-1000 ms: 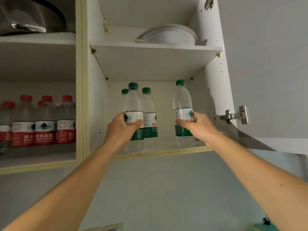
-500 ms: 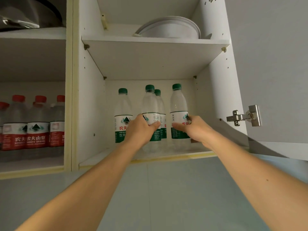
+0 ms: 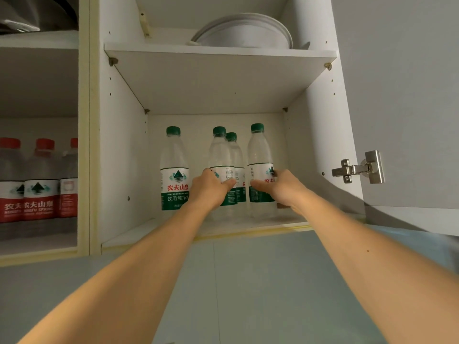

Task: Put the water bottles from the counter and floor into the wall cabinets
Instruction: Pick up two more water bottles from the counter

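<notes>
Left hand (image 3: 210,188) and right hand (image 3: 280,187) each round a green-capped bottle (image 3: 221,155) — bare shelf (image 3: 139,234) leftward.

— What sort of place is this?
— A home kitchen, by the look of it. White wall cabinets (image 3: 119,145) hang over a pale tiled wall (image 3: 248,281), with a door (image 3: 402,100) swung open at 3 o'clock on a steel hinge (image 3: 359,168).
— What else points to that?
— Stacked white plates (image 3: 246,33) sit on the upper shelf at 12 o'clock, and a metal pan (image 3: 29,13) shows at 10 o'clock. Green-capped bottles (image 3: 175,170) fill the middle compartment, red-capped bottles (image 3: 37,184) the one at 9 o'clock.
</notes>
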A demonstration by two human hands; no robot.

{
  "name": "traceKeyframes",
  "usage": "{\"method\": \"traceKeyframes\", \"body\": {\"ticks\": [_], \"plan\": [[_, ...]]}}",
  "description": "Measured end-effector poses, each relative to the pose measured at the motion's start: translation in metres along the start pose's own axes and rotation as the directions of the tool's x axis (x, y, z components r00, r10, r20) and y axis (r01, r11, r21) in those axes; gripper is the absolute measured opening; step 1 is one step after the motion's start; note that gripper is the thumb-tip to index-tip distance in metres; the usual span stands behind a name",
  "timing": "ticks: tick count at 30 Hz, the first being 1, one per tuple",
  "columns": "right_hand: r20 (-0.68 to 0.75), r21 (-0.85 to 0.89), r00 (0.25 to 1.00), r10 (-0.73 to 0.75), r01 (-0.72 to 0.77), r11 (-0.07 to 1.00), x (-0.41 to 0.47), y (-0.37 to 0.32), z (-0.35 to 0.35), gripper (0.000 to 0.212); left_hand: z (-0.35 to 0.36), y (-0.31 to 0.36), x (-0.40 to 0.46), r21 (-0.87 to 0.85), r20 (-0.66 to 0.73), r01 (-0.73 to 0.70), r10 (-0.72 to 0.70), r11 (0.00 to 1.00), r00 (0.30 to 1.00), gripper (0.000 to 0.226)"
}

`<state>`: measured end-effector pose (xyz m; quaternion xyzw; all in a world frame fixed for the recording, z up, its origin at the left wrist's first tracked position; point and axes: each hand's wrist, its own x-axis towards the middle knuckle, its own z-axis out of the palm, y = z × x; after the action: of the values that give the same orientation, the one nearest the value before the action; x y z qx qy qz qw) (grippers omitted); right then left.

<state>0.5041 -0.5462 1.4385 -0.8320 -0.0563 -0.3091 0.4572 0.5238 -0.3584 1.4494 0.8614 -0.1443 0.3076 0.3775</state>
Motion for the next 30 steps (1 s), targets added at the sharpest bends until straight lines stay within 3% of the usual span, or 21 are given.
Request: {"method": "traceKeyframes", "body": {"ticks": [3,7,10,15,20,22,25,30], "plan": [[-0.008,-0.049,0.999,0.037,-0.038,0.998,-0.004,-0.005,-0.001,0.040,-0.005,0.004,-0.003,0.040,0.027,-0.002,0.001,0.999,1.000,0.051],[0.013,-0.119,0.995,0.101,-0.099,0.988,-0.014,-0.015,-0.003,0.064,-0.016,0.004,-0.019,0.150,0.075,-0.059,0.049,0.987,0.996,0.046],[-0.086,-0.154,0.996,0.018,-0.031,0.988,-0.029,-0.022,-0.001,0.079,-0.027,0.002,-0.039,0.172,0.026,-0.137,0.135,0.975,0.991,0.048],[-0.275,-0.285,0.895,-0.352,0.274,0.919,-0.077,-0.039,0.010,0.052,-0.059,0.003,-0.082,0.119,-0.157,-0.318,0.334,0.941,0.929,0.036],[-0.266,-0.205,0.832,-0.486,0.444,0.872,-0.146,-0.045,0.029,0.021,-0.083,-0.011,-0.131,-0.037,-0.263,-0.381,0.358,0.924,0.896,0.014],[-0.239,-0.109,0.869,-0.433,0.419,0.901,-0.174,-0.041,0.040,0.011,-0.084,-0.023,-0.151,-0.137,-0.236,-0.404,0.367,0.904,0.900,0.021],[-0.137,0.031,0.951,-0.276,0.283,0.959,-0.212,-0.026,0.060,0.031,-0.074,-0.048,-0.185,-0.232,-0.146,-0.382,0.356,0.895,0.923,0.032],[0.017,0.196,0.998,0.061,-0.063,0.979,-0.268,0.028,0.101,0.046,-0.037,-0.109,-0.243,-0.243,-0.025,-0.147,0.145,0.959,0.989,0.051]]}}
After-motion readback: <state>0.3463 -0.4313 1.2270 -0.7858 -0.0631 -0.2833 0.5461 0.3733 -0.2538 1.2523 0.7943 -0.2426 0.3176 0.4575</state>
